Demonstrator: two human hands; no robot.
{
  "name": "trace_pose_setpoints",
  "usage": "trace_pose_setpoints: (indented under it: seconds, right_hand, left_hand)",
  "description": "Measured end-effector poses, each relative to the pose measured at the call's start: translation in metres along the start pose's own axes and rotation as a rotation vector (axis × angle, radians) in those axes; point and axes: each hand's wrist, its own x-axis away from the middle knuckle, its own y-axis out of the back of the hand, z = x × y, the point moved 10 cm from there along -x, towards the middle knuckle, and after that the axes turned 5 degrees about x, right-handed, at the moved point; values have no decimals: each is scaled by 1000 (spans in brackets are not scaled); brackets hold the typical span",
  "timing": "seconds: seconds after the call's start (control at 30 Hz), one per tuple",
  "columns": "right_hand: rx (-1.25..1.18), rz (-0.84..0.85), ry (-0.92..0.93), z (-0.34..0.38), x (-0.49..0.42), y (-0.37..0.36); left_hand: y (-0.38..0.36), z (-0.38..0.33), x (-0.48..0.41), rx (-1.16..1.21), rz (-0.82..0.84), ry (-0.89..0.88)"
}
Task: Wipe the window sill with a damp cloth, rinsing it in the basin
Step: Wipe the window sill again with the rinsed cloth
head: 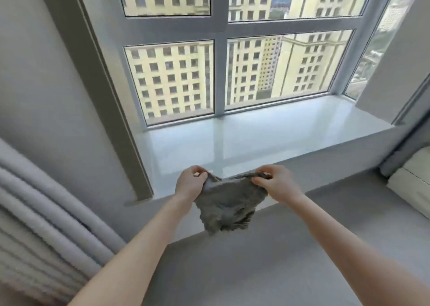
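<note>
Facing the long, glossy white stone window sill [256, 138] below the panes. Holding the crumpled grey terry cloth [230, 203] in the air just before its near edge, likely spreading it for a flat wiping face. Pinching its top corners apart with the left hand [189, 184] and the right hand [275, 180]. Seeing no basin.
</note>
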Motion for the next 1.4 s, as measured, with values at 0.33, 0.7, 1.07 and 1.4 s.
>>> trace_pose_setpoints:
  seconds: [0.33,0.7,1.07,1.4]
  right_hand:
    - [-391,-59,-395,-126,-153,-24]
    - [-451,25,-533,-243,-347,-46]
    - [244,208,-83,-393,-487,-79]
    - [389,34,215,-467,-590,-86]
  left_hand:
    - [-117,11,-200,-188,282,42]
    - [-213,53,-379,-213,233,156]
    - [-374,153,-462,-860,89,-33]
    - [-402,176,-627,-1022,-163,257]
